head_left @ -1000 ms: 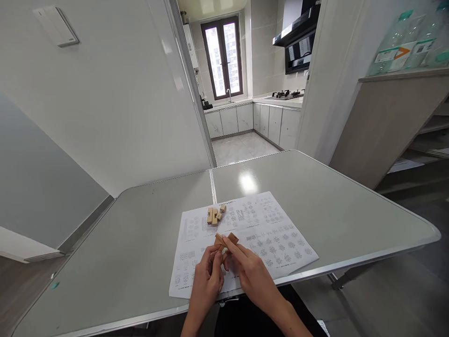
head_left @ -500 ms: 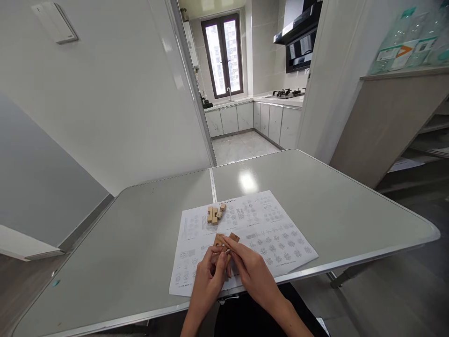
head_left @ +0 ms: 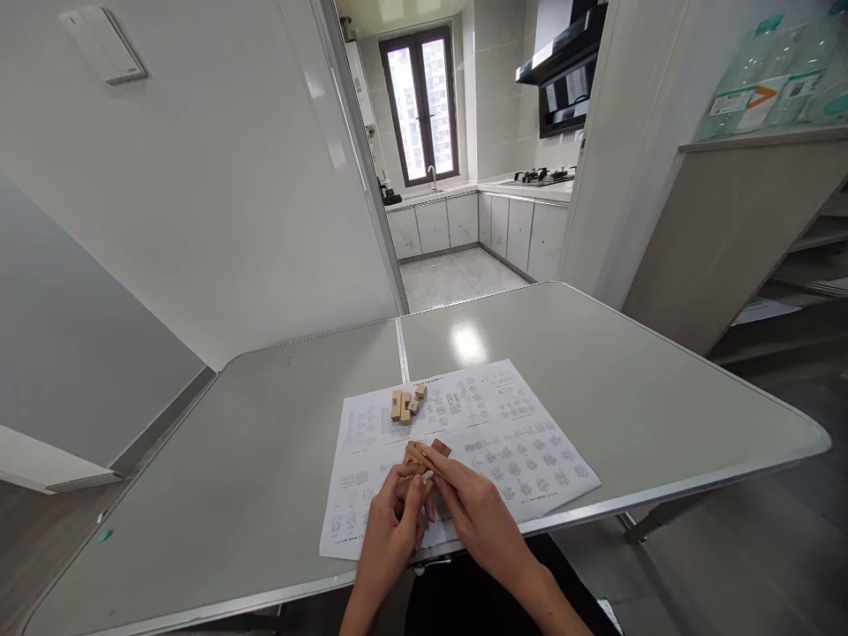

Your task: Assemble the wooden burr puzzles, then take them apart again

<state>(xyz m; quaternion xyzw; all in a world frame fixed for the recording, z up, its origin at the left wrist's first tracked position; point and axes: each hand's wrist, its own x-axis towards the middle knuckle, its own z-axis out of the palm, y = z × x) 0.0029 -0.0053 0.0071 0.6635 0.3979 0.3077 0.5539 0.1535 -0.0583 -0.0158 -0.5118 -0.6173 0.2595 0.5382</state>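
Both my hands are over the near part of a printed sheet (head_left: 530,415). My left hand (head_left: 396,519) has its fingers curled around brown wooden puzzle pieces (head_left: 413,451). From the other side my right hand (head_left: 478,502) grips the same pieces, its index finger stretched along them and a piece end (head_left: 442,447) showing beyond it. Fingers hide most of how the pieces fit together. Just beyond the hands, several lighter notched wooden pieces (head_left: 405,412) lie on the sheet, with a small wooden block (head_left: 421,391) beside them.
The sheet lies at the near edge of a pale grey table (head_left: 252,477) with a metal rim. A small green bit (head_left: 104,535) is at the table's left edge. Plastic bottles (head_left: 761,88) stand on a cabinet at right. A kitchen opens beyond the table.
The held wooden pieces and my fingertips have shifted very slightly. The pieces on the sheet have stayed in place.
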